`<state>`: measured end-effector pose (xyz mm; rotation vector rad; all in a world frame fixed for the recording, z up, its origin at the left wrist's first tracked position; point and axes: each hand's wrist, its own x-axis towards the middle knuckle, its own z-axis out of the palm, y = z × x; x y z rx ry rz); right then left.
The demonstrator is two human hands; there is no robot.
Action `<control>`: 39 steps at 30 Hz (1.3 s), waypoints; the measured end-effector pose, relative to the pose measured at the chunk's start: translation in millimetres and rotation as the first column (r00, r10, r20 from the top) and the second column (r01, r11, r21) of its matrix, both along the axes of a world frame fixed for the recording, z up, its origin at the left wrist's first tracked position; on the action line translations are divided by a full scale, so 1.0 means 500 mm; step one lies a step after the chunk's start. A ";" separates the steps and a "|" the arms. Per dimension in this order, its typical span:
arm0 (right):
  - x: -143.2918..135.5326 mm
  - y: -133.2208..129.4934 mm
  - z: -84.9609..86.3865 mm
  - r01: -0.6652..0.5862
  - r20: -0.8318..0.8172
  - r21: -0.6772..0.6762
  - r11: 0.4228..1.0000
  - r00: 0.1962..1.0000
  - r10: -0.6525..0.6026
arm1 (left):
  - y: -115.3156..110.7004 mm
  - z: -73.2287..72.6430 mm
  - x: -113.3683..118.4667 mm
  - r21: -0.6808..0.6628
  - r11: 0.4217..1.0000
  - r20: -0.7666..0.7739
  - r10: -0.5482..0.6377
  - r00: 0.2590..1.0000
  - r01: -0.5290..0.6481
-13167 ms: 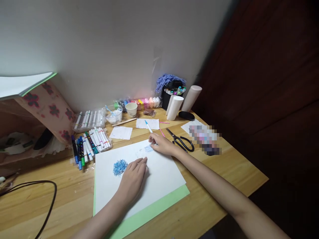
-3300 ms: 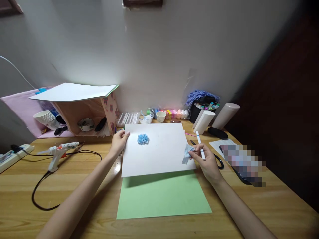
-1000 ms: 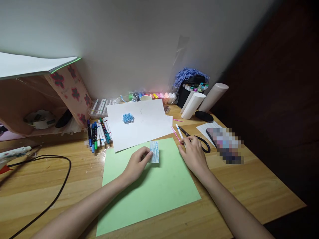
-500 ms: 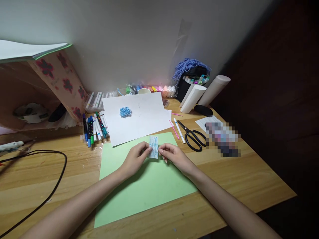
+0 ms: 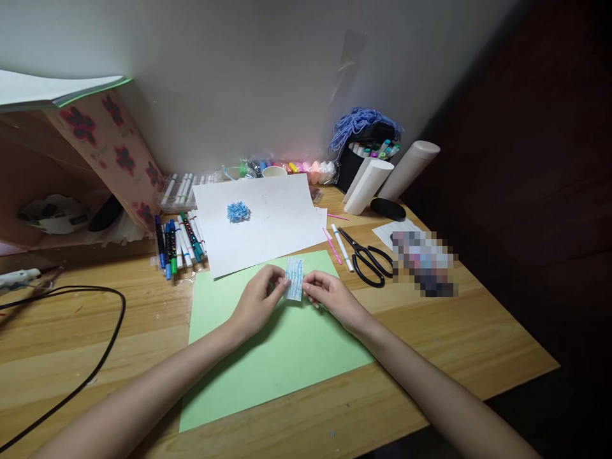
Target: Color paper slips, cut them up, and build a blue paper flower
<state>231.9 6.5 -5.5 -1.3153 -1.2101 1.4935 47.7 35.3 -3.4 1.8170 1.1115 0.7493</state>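
Above the far half of the green sheet, the left hand has thumb and fingers clamped on one side of a blue-streaked paper slip; the right hand has thumb and forefinger drawn together at its other side, though whether they grip it I cannot tell. The slip looks thin, so pulling the hands apart could tear it, and a hard pinch could crease it. Beyond the green sheet lies a white sheet bearing a heap of blue bits; these seem loose, so a knock to that paper could scatter them. Right of the green sheet, the marker beside the scissors might roll if brushed.
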 end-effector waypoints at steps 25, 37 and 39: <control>-0.015 -0.010 0.013 0.027 0.049 0.189 0.982 0.998 -0.037 | -0.022 0.009 0.011 0.167 0.983 -0.058 -0.071 0.996 0.080; -0.005 -0.003 0.018 0.050 0.040 0.110 0.993 0.998 -0.054 | -0.012 0.012 0.009 0.002 1.000 0.043 -0.007 0.999 0.007; -0.005 -0.003 0.018 0.047 0.035 0.109 0.993 0.998 -0.051 | -0.012 0.011 0.008 -0.001 1.000 0.044 -0.008 0.999 0.008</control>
